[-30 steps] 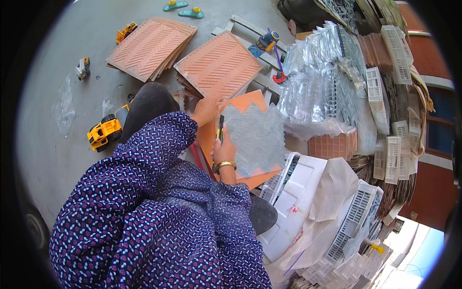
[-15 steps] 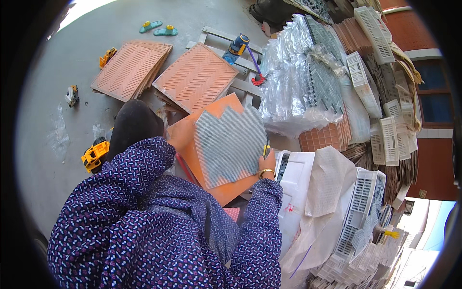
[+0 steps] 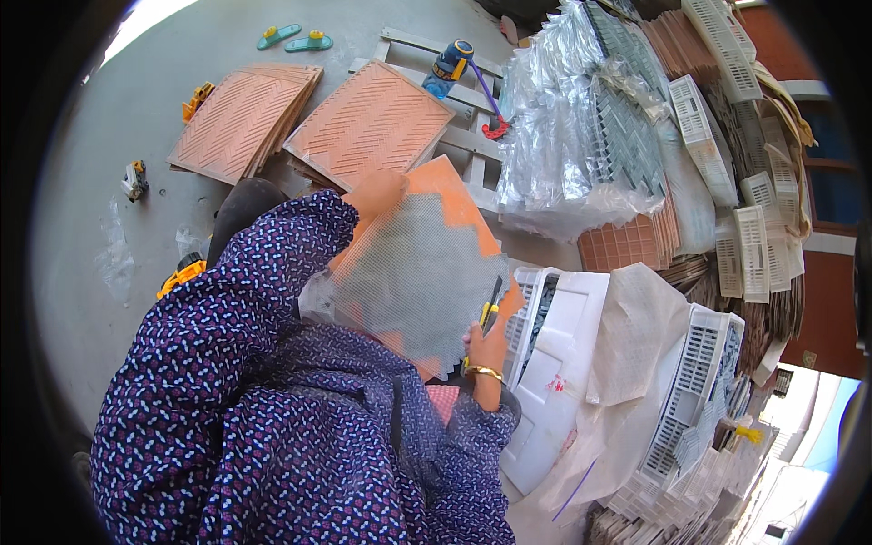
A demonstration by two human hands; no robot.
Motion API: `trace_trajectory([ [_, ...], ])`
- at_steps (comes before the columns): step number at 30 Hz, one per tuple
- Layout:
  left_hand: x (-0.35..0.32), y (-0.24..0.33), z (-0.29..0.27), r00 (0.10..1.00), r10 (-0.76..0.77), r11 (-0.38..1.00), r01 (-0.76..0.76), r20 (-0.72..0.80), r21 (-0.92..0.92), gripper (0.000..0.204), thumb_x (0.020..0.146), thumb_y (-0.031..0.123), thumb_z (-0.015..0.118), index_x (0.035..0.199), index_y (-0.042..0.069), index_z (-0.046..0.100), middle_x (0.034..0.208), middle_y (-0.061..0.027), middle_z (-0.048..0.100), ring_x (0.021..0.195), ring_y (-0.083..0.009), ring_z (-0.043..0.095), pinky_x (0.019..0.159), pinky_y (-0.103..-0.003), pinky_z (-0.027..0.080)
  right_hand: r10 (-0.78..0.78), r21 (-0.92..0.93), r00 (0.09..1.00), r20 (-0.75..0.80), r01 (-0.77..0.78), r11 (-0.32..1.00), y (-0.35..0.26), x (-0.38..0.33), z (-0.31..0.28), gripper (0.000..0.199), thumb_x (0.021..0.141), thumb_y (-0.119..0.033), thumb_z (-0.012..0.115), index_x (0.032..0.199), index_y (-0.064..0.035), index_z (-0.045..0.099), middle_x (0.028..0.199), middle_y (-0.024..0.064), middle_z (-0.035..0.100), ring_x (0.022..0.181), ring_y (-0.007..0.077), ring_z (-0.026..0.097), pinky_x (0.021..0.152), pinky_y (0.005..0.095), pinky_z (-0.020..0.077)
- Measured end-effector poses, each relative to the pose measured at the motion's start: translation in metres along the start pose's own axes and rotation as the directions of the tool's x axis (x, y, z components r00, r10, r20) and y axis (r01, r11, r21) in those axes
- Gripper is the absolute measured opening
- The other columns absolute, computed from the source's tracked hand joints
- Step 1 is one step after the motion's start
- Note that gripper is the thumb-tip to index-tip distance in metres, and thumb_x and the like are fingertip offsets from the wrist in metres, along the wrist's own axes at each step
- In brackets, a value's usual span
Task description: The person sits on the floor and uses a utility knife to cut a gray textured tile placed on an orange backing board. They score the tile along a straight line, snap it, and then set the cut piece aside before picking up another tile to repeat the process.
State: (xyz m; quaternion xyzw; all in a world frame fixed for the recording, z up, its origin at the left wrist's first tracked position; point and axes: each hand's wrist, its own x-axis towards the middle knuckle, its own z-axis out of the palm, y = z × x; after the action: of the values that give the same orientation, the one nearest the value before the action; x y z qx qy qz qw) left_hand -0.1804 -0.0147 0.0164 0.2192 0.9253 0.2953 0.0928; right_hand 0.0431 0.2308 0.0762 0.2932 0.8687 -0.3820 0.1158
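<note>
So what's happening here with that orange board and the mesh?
A person in a patterned purple top holds an orange board faced with a grey mesh sheet. The right hand grips a yellow and black utility knife at the mesh's right edge. The left hand is hidden behind the sleeve. Stacks of orange herringbone tile sheets lie beyond.

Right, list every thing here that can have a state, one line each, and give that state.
Right hand: closed around a yellow-handled utility knife, blade end pointing up.
Left hand: hidden behind the sleeve and mesh.
Mesh sheet: lying over the orange tile sheet, covering most of it.
Two orange sheet stacks: lying flat on the floor.
Blue and yellow bottle: lying on its side.
White crates: tipped, piled unevenly.
</note>
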Motion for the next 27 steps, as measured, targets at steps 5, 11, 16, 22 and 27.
trace_trajectory([
  [5, -0.004, -0.006, 0.003, 0.999, 0.023, 0.998, -0.026, -0.045, -0.063, 0.014, 0.075, 0.014, 0.051, 0.072, 0.002, 0.058, 0.072, -0.0177, 0.059, 0.071, -0.0316, 0.058, 0.063, -0.04, 0.044, -0.233, 0.191, 0.953, 0.196, 0.196, 0.962, -0.086, 0.022, 0.057, 0.05, 0.083, -0.01, 0.042, 0.13, -0.0087, 0.024, 0.071, 0.0068, 0.056, 0.05, 0.0145, 0.056, 0.045, 0.0267, 0.047],
  [11, -0.008, -0.004, 0.01, 0.996, 0.006, 0.997, -0.012, -0.085, -0.074, 0.011, 0.073, 0.011, 0.052, 0.071, 0.003, 0.058, 0.07, -0.0167, 0.059, 0.069, -0.032, 0.057, 0.063, -0.04, 0.045, -0.369, -0.142, 0.907, 0.205, 0.4, 0.905, -0.115, 0.071, 0.107, 0.053, 0.083, -0.009, 0.04, 0.133, -0.0173, 0.023, 0.068, 0.0125, 0.057, 0.05, 0.022, 0.056, 0.048, 0.0326, 0.0471],
  [16, -0.016, 0.005, 0.007, 0.989, -0.016, 0.997, 0.004, -0.146, -0.081, 0.01, 0.071, 0.01, 0.051, 0.07, 0.003, 0.057, 0.068, -0.0171, 0.058, 0.066, -0.0328, 0.057, 0.06, -0.041, 0.044, -0.387, -0.222, 0.876, 0.286, 0.454, 0.863, -0.133, 0.063, 0.093, 0.055, 0.082, -0.009, 0.043, 0.132, -0.0179, 0.023, 0.074, 0.0254, 0.057, 0.067, 0.0406, 0.055, 0.061, 0.0466, 0.0434],
  [22, -0.022, 0.008, 0.009, 0.979, -0.063, 0.997, 0.051, -0.192, -0.066, 0.008, 0.07, 0.01, 0.052, 0.071, 0.002, 0.056, 0.068, -0.0164, 0.058, 0.065, -0.0328, 0.056, 0.059, -0.04, 0.045, -0.346, -0.269, 0.859, 0.377, 0.459, 0.847, -0.134, 0.064, 0.081, 0.053, 0.081, -0.01, 0.045, 0.13, -0.0186, 0.027, 0.081, 0.0248, 0.057, 0.072, 0.0394, 0.056, 0.067, 0.0452, 0.0447],
  [27, -0.026, 0.027, -0.002, 0.972, 0.059, 0.998, -0.052, -0.226, 0.038, 0.008, 0.071, 0.009, 0.052, 0.07, 0.002, 0.055, 0.068, -0.0172, 0.057, 0.066, -0.0329, 0.056, 0.059, -0.04, 0.044, -0.456, -0.181, 0.815, 0.357, 0.539, 0.823, -0.129, 0.079, 0.084, 0.052, 0.081, -0.01, 0.044, 0.13, -0.0178, 0.029, 0.085, 0.0237, 0.058, 0.076, 0.0392, 0.056, 0.071, 0.0442, 0.0443],
])
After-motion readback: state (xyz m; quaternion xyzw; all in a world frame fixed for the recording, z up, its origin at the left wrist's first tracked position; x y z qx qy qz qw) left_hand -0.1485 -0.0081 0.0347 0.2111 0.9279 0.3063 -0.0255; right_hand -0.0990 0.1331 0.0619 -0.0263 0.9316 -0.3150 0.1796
